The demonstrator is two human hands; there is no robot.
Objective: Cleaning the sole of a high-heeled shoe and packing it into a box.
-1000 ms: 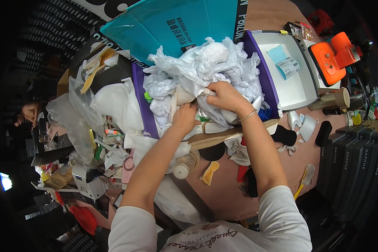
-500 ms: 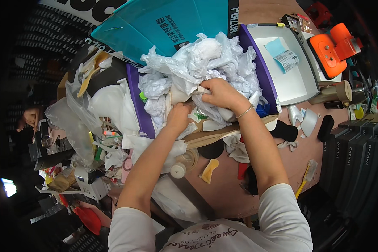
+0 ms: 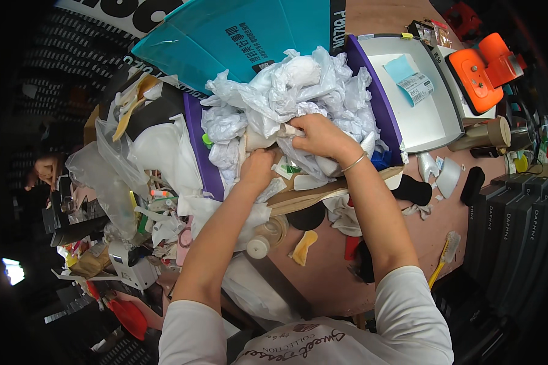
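A purple-sided box (image 3: 202, 146) with its turquoise lid (image 3: 225, 42) raised stands before me, heaped with crumpled white tissue paper and thin plastic (image 3: 298, 79). My right hand (image 3: 323, 140), a bangle at its wrist, is closed on a fold of the white crumpled plastic at the front of the heap. Lower and to its left, my left hand (image 3: 259, 170) reaches in with curled fingers beside a cream-coloured piece (image 3: 259, 140). Its fingertips are hidden, so what it grips does not show. A green cap (image 3: 207, 140) peeks out near the left wall.
Right of the box lies an open white tray (image 3: 432, 115) with a label in it. A yellow-handled brush (image 3: 447, 255), dark boxes (image 3: 511, 213) and a yellow sponge piece (image 3: 303, 247) are around. Plastic bags (image 3: 106, 179) pile up at left, where another person's hand (image 3: 42, 170) shows.
Both hands stay almost in place. The white plastic between them has shifted slightly, and the cream piece beneath shows a little differently.
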